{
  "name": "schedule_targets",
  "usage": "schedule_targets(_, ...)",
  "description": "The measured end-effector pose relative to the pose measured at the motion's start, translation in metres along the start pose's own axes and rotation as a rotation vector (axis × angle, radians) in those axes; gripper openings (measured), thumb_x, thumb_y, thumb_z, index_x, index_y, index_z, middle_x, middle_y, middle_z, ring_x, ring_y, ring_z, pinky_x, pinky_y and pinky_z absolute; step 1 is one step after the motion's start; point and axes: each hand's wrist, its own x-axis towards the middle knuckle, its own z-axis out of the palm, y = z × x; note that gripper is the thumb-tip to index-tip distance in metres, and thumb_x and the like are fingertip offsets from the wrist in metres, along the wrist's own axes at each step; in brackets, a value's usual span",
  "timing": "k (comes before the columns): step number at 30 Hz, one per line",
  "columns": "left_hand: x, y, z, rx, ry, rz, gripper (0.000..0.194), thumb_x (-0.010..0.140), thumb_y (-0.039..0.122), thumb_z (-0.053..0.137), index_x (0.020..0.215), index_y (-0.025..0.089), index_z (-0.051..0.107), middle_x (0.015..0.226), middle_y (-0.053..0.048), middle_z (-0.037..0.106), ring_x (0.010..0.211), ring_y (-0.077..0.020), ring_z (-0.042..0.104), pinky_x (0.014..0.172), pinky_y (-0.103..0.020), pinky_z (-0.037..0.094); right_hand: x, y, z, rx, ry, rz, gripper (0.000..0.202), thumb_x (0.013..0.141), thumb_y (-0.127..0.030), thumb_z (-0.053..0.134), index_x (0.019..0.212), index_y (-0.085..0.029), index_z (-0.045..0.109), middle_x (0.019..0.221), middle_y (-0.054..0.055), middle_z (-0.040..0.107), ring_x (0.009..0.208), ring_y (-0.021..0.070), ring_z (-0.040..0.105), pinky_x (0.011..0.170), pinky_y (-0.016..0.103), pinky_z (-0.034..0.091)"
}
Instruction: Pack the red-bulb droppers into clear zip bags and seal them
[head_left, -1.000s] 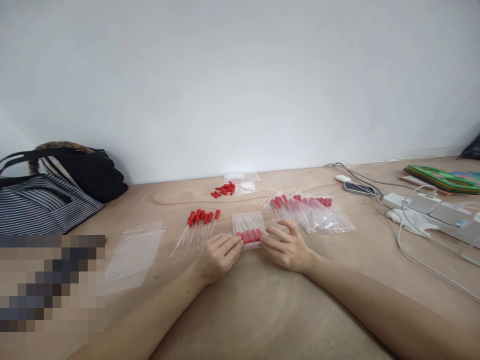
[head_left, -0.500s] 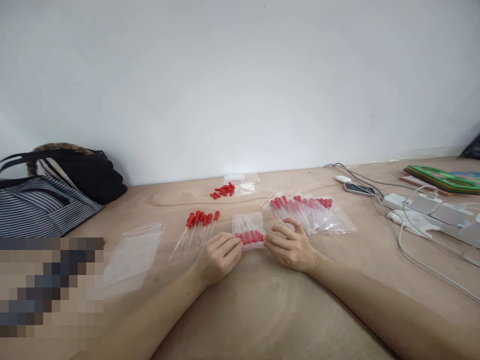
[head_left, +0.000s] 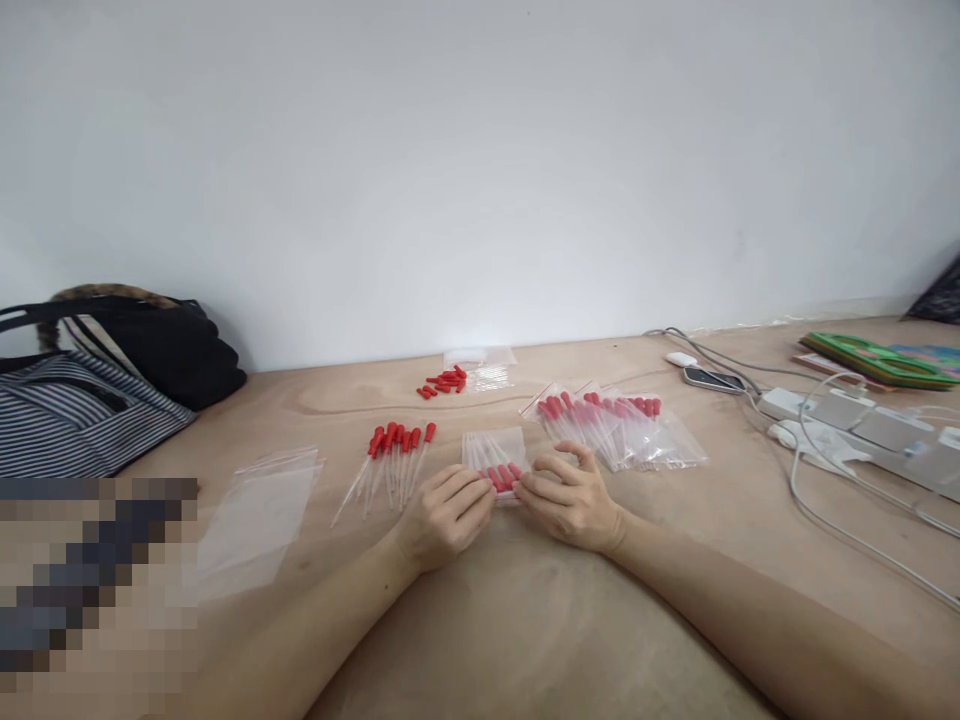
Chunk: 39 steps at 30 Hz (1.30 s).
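A small clear zip bag [head_left: 495, 445] with several red-bulbed droppers inside lies in front of me, its zip edge nearest me. My left hand [head_left: 450, 515] pinches that edge at its left part. From the right, the fingers of my right hand [head_left: 566, 500] close on the same edge, index finger raised and curled. Loose droppers with red bulbs [head_left: 401, 440] are spread left of the bag. Filled bags of droppers [head_left: 615, 430] overlap one another beyond my right hand. Flat clear bags [head_left: 262, 515] lie further left.
Loose red bulbs [head_left: 446, 380] and clear tubes on a bag [head_left: 491, 375] sit near the wall. A striped bag [head_left: 97, 410] is at the left. Power strips [head_left: 892, 430], white cables, a dark device [head_left: 712, 379] and green boards [head_left: 870, 360] occupy the right.
My hands have drawn closer together along the bag's zip edge, covering more of it and some of the red bulbs. The whole view has shifted slightly.
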Motion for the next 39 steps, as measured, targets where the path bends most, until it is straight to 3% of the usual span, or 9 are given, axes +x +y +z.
schedule_targets(11,0.003,0.004,0.009,0.048,0.038,0.095,0.016,0.08,0.002,0.046,0.077,0.011,0.058,0.07,-0.006,0.065,0.067,-0.0161,0.061,0.065,-0.031,0.053,0.004,-0.006,0.002,-0.02,-0.01,-0.006,0.016,0.082,-0.012,0.049,0.074,-0.021,0.06,0.072,-0.005,0.065,0.077,0.0104,0.055,0.089,0.037,0.029)
schedule_targets(20,-0.018,-0.014,-0.02,0.103,-0.044,-0.052,0.015,0.082,0.003,0.046,0.077,0.013,0.056,0.066,-0.004,0.062,0.062,-0.0157,0.059,0.061,-0.031,0.052,-0.002,0.007,-0.012,-0.041,0.045,0.051,0.012,0.079,-0.012,0.053,0.076,-0.021,0.059,0.069,-0.007,0.065,0.074,0.0098,0.057,0.087,0.036,0.03)
schedule_targets(24,-0.02,-0.01,-0.024,0.027,-0.046,-0.129,0.011,0.082,0.012,0.05,0.089,0.014,0.058,0.077,-0.006,0.065,0.074,-0.0179,0.061,0.071,-0.032,0.053,0.0,0.004,-0.011,-0.034,0.046,0.034,0.011,0.079,-0.012,0.054,0.075,-0.021,0.059,0.066,-0.007,0.064,0.074,0.0091,0.057,0.086,0.035,0.03)
schedule_targets(27,-0.016,-0.005,-0.022,-0.02,-0.069,-0.126,0.025,0.083,0.024,0.052,0.104,0.011,0.055,0.09,-0.011,0.065,0.087,-0.0227,0.061,0.076,-0.035,0.053,0.003,-0.004,-0.01,-0.011,0.037,0.02,0.011,0.079,-0.012,0.053,0.076,-0.021,0.059,0.065,-0.007,0.063,0.073,0.0086,0.057,0.086,0.036,0.03)
schedule_targets(32,-0.016,-0.004,-0.021,-0.05,-0.074,-0.044,0.026,0.088,0.009,0.04,0.109,0.013,0.053,0.095,-0.008,0.067,0.089,-0.0177,0.063,0.073,-0.027,0.055,0.005,-0.009,-0.009,0.102,0.027,0.013,0.012,0.081,-0.015,0.051,0.086,-0.022,0.059,0.076,-0.004,0.067,0.076,0.0105,0.057,0.084,0.034,0.034)
schedule_targets(36,-0.017,0.001,-0.023,-0.133,0.033,-0.208,0.023,0.087,0.012,0.045,0.108,0.014,0.056,0.097,-0.009,0.066,0.086,-0.0164,0.064,0.075,-0.026,0.055,0.002,0.002,-0.004,0.237,-0.123,0.211,0.031,0.078,-0.023,0.053,0.109,-0.016,0.053,0.099,0.008,0.064,0.091,0.018,0.055,0.08,0.036,0.041)
schedule_targets(39,-0.012,0.009,-0.023,-0.266,0.154,-0.394,0.025,0.085,0.009,0.049,0.106,0.017,0.058,0.101,-0.008,0.065,0.087,-0.0156,0.064,0.078,-0.025,0.054,0.002,0.006,-0.001,0.385,-0.162,0.299,0.028,0.079,-0.017,0.047,0.105,-0.017,0.056,0.101,0.009,0.063,0.096,0.0194,0.054,0.081,0.036,0.044)
